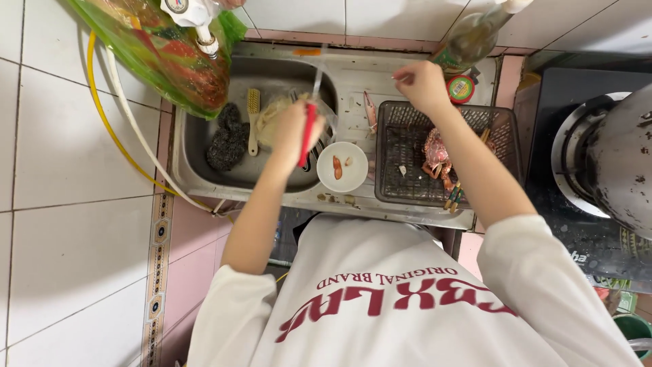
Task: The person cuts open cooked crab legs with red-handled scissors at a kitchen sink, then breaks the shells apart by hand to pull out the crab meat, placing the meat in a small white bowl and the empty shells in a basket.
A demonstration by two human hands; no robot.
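Cleaning seafood at the sink: my left hand point(293, 129) grips red-handled scissors point(308, 134), my right hand point(421, 85) pinches a small scrap; next, probably the crab point(437, 158) in the basket point(394, 183).

Both bare forearms reach toward the top of the frame, sleeves pushed up to the elbows. The left hand point(295, 129) at centre-left is curled in a closed grip. The right hand point(422, 85), upper centre-right, has its fingers pinched together.

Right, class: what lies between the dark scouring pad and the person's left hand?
A pale scrubbing brush, lying in the sink basin beside the scouring pad, seen in the head view.
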